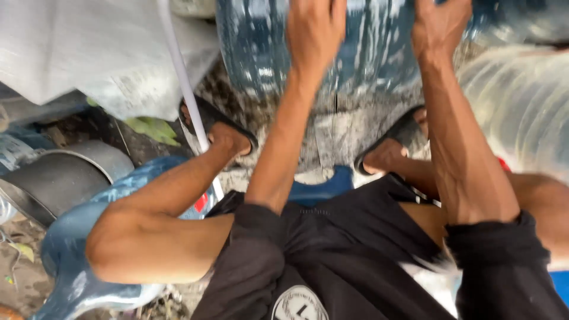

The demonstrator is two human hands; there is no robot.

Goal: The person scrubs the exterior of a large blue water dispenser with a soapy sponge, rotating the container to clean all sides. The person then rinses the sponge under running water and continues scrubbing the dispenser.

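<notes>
My left hand (314,29) lies flat against the wet side of a large blue water jug (373,53) at the top middle. My right hand (438,24) presses on the same jug a little further right. Both arms reach forward from black sleeves. Whether the fingers curl round anything is cut off by the top edge. I squat with bare knees spread, feet in black sandals (219,118) on wet ground.
Another blue jug (65,249) lies under my left knee. A clear jug (521,101) stands at the right. A white pipe (184,89) runs diagonally at the left, with a grey sack (89,53) behind it and a metal basin (53,178) at the left edge.
</notes>
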